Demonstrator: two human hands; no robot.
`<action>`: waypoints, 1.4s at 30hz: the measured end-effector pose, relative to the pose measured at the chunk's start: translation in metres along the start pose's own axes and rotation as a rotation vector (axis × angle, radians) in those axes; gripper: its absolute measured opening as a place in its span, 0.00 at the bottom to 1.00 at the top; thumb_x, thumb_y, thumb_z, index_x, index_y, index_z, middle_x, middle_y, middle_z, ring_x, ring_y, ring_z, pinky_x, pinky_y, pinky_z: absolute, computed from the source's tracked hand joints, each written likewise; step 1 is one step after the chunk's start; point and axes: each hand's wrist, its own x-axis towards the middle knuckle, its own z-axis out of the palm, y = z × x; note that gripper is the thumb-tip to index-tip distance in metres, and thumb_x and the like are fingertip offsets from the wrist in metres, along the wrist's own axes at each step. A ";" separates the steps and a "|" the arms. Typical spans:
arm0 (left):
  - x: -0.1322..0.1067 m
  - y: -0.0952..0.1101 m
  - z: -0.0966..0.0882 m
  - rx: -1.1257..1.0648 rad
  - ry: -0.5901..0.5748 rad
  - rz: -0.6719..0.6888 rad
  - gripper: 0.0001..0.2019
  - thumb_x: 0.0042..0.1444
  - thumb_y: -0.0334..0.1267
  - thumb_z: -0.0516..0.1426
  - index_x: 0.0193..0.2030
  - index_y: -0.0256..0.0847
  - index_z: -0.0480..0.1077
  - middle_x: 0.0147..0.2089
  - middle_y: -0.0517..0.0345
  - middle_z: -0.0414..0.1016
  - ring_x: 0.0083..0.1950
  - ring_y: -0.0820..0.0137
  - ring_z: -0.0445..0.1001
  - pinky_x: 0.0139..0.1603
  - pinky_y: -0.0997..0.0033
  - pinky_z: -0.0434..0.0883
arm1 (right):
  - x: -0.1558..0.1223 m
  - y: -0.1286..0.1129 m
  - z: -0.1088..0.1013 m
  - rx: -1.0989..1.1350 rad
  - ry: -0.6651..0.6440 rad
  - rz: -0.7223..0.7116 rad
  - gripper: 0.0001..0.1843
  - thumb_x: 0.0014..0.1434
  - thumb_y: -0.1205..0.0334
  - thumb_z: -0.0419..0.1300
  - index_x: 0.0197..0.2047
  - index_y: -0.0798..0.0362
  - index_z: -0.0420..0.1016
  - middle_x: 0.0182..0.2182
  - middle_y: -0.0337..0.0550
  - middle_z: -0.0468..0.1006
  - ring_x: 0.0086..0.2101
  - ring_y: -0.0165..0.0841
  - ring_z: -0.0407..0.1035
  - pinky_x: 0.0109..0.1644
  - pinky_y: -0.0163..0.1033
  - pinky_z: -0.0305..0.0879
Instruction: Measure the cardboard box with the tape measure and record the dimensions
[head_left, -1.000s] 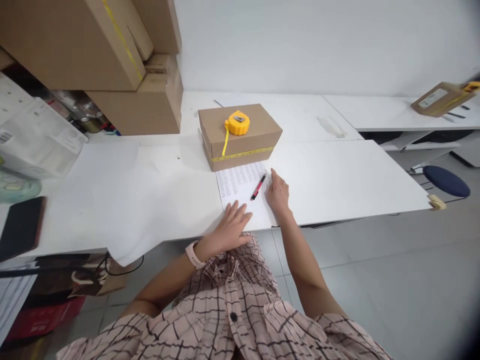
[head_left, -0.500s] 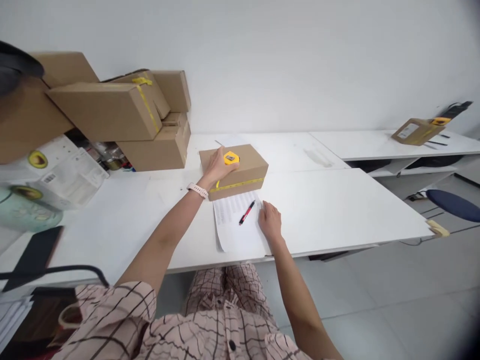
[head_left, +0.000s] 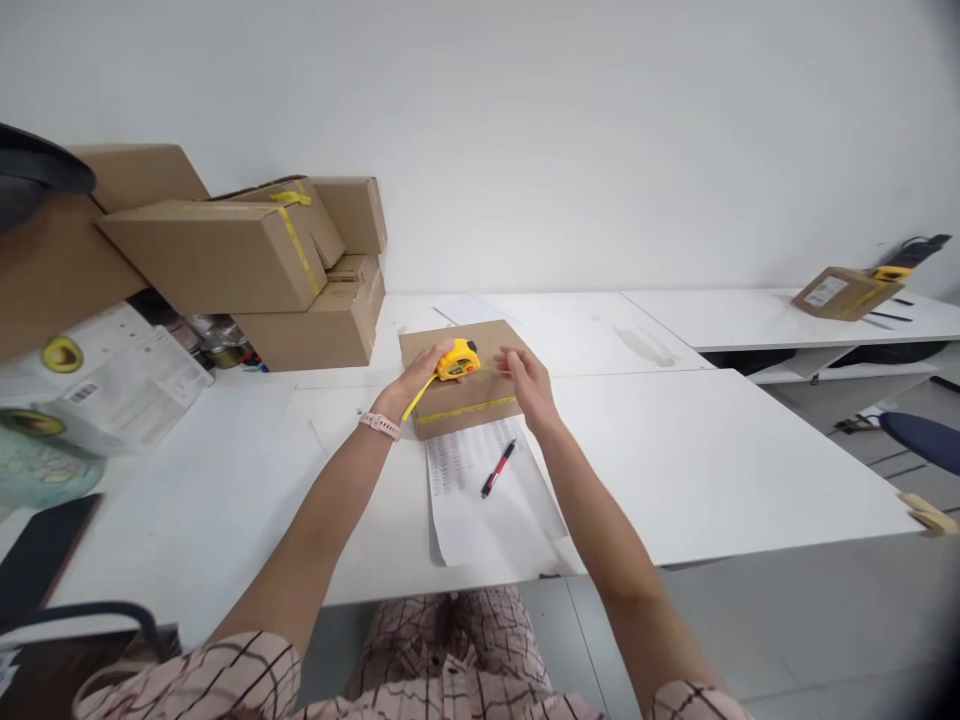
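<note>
Currently gripping yellow tape measure (head_left: 458,360) in left hand (head_left: 416,382) with fingers wrapped on its case, over cardboard box (head_left: 486,390); can't tell if touching box top. Trailing yellow blade (head_left: 417,399) from case toward 7-8 o'clock. Holding right hand (head_left: 531,385) half-open at 3 o'clock from tape measure, near box, with fingers loosely bent; can't make out anything in grasp. Showing yellow strip (head_left: 476,408) across box front. Finding printed sheet (head_left: 480,525) at 6 o'clock from box, on white table (head_left: 660,450), with red-black pen (head_left: 498,468) lying on it. Logging also stacked boxes (head_left: 217,260) at 10 o'clock, dark flat slab (head_left: 49,555) at 8, taped carton (head_left: 844,293) between 2 and 3.
</note>
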 end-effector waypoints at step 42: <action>-0.040 -0.024 -0.128 0.042 0.191 -0.118 0.24 0.56 0.57 0.57 0.45 0.37 0.75 0.38 0.53 0.80 0.33 0.66 0.75 0.37 0.68 0.74 | 0.142 0.044 -0.015 -0.648 -0.040 0.286 0.32 0.62 0.34 0.56 0.53 0.54 0.72 0.55 0.63 0.75 0.56 0.53 0.69 0.57 0.54 0.64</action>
